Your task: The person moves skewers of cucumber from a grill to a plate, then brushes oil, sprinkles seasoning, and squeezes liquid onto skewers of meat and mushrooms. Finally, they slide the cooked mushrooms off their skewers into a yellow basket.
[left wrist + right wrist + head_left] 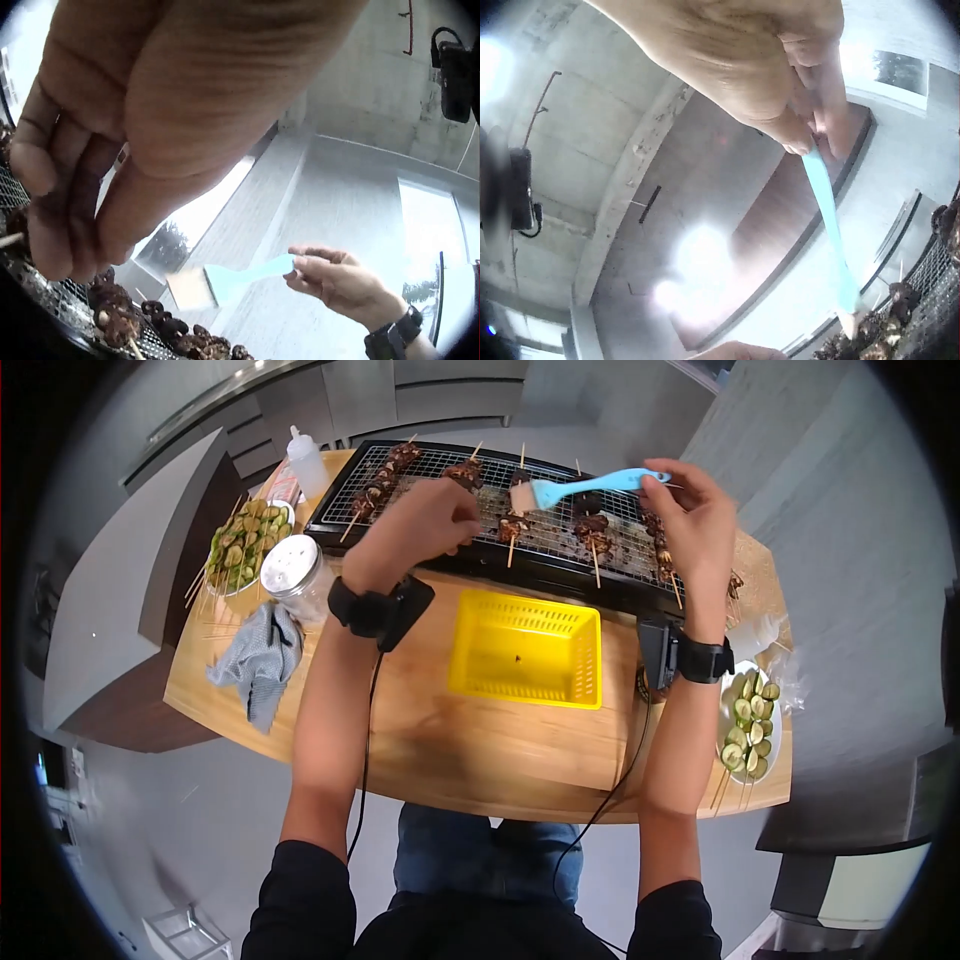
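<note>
My right hand (pixel 700 515) pinches the end of a light blue brush handle (pixel 605 482) between thumb and fingers. The pale bristles (pixel 523 498) are over the middle skewer on the grill (pixel 560 538). In the right wrist view, the bristles (pixel 848 324) are close to the dark meat. My left hand (pixel 425 525) hangs over the left half of the grill, near a meat skewer (pixel 463 473). Its fingers are loosely bent downward in the left wrist view, with nothing visible between them. Other meat skewers (pixel 372 495) lie across the wire mesh.
A yellow basket (pixel 525 698) stands before the grill. To the left are a lidded jar (pixel 292 567), a grey cloth (pixel 262 660), a plate of green skewers (pixel 248 545) and a squeeze bottle (pixel 308 463). Another plate of green skewers (pixel 752 730) is at the right edge.
</note>
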Demonstrator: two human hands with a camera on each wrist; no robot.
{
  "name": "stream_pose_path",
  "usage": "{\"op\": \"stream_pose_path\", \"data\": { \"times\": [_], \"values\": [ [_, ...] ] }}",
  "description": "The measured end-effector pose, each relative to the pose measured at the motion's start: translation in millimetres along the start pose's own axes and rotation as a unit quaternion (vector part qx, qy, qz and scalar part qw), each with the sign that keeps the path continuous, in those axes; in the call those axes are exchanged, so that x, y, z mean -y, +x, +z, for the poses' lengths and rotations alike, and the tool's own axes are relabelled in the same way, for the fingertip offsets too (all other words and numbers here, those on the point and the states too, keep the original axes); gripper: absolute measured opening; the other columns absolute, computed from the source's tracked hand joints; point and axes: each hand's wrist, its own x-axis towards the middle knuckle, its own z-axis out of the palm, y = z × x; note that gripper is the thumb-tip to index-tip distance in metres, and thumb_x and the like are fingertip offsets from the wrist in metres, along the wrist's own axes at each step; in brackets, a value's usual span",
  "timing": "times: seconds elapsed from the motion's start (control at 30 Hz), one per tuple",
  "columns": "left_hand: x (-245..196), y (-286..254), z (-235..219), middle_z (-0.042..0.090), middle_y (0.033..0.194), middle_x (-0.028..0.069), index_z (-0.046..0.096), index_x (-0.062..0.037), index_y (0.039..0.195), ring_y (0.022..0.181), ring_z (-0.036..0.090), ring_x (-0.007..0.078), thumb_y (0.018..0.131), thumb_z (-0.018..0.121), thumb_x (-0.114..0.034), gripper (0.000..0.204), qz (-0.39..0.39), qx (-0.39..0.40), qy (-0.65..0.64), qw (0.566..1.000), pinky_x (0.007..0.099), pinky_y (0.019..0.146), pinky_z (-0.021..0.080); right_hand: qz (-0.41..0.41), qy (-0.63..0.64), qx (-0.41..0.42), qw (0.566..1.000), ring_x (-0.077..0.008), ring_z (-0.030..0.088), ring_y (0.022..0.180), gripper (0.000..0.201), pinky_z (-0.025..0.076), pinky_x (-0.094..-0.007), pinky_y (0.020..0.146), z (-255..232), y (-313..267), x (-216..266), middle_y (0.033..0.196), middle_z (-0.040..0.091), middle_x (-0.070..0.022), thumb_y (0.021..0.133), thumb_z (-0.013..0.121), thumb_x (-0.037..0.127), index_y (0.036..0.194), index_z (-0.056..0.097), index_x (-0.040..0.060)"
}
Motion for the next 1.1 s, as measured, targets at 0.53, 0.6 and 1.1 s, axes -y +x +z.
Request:
{"op": "stream_pose_path", "data": {
  "times": [0.53,0.6,1.1],
  "values": [
    [-7,8,32,0.070,0.083,0.0128,0.066,0.0057,0.103,0.076,0.071,0.0184,0.088,0.062,-0.012,0.024,0.033,0.165,0.023,0.986,0.0287,0.071,0.054,-0.043,-0.077,0.046,0.995,-0.0231,0.067,0.069,0.017,0.051,-0.0313,0.066,25,-6,-7,0.075,0.068,-0.0133,0.083,0.070,0.008,0.099,0.070,0.0043],
    [-11,5,35,0.070,0.084,0.0130,0.067,0.0050,0.103,0.076,0.071,0.0189,0.089,0.062,-0.012,0.023,0.020,0.140,-0.097,0.985,0.0295,0.070,0.054,-0.046,-0.074,0.040,0.995,-0.0239,0.066,0.069,0.017,0.051,-0.0319,0.065,24,-6,-3,0.075,0.067,-0.0136,0.083,0.070,0.008,0.099,0.070,0.0043],
    [-12,7,29,0.071,0.086,0.0139,0.068,0.0083,0.101,0.073,0.070,0.0191,0.086,0.061,-0.004,0.020,-0.006,0.082,-0.026,0.996,0.0293,0.070,0.055,-0.090,-0.075,-0.049,0.992,-0.0269,0.067,0.069,0.017,0.052,-0.0337,0.064,18,-5,1,0.076,0.067,-0.0147,0.082,0.070,0.009,0.099,0.070,0.0058]
  ]
}}
